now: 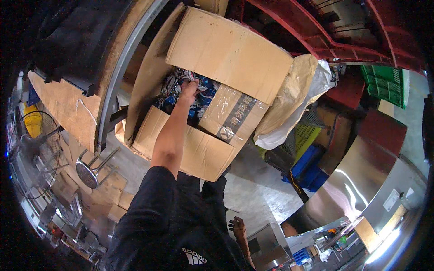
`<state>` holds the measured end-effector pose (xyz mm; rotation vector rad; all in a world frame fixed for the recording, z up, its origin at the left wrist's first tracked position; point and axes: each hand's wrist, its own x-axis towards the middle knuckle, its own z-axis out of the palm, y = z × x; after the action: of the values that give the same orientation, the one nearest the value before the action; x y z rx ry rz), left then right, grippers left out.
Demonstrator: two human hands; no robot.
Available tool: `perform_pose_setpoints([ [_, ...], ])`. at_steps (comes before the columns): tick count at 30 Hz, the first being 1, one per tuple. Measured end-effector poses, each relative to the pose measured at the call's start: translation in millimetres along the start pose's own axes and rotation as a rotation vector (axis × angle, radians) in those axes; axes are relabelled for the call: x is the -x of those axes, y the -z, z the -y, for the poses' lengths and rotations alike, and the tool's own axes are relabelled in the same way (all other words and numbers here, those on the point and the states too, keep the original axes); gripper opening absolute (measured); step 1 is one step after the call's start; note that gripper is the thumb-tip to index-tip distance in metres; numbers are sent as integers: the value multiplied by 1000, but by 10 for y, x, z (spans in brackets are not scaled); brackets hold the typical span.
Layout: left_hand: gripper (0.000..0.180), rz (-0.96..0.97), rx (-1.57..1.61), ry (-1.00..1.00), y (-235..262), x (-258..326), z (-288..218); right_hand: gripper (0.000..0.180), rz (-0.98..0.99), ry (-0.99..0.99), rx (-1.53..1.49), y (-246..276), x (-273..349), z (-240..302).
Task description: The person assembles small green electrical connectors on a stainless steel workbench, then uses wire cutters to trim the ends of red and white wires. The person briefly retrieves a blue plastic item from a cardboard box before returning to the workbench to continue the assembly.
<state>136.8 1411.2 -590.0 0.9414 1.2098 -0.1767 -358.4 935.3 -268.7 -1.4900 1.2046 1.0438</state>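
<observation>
Fisheye view bends everything hard, and the rim is dark, so we can't read much at the edges.

Open cardboard box [194,149], flaps folded out. Most of its contents are covered by the top flap [228,52] and the taped flap [233,113]; we only see a small window of the pile of small blue-and-white packets [203,90]. Too small and jumbled to say what the packets are.

Our left hand [189,89] is down inside the box, on top of that pile, arm stretched out from the black sleeve. Fingers are curled into the packets and seem to be bunched around some of them, but the fingertips are buried. We can't tell whether it has a real grip or is just pressing in.

Our right hand [238,227] hangs low beside the black shirt, well apart from the box. Fingers loosely spread, nothing in it, touching nothing we can see. Forearm is cut off by the lower edge.

Around it: a tan and white sack [289,104] leans just beside the box on the right. A metal stool [90,169] and a floor fan [38,149] stand at the left. Blue crates [307,167] sit lower right, partly hidden behind a curved steel panel [361,180].
</observation>
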Motion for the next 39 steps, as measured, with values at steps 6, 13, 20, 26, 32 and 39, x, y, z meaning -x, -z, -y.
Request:
perform_pose_setpoints([
  [6, 27, -15, 189, -44, -127, 12, 85, 45, 3, 89, 93, -248, 59, 310],
  [13, 29, 5, 96, -61, 72, -284, 306, 42, -11, 60, 103, -180, 0, 325],
  [20, 16, 137, 366, -4, 192, -81, 284, 43, 7, 117, 152, -191, -14, 240],
  [26, 14, 130, 426, -30, 53, 660, -165, 39, 26, 156, 150, -211, -181, 221],
  [32, 15, 72, 512, -111, 166, 1512, -352, 37, 93, 288, 59, -499, -135, 843],
  [39, 27, 170, 634, -127, 378, 2441, -428, 37, 104, 363, 167, -780, 4, 1375],
])
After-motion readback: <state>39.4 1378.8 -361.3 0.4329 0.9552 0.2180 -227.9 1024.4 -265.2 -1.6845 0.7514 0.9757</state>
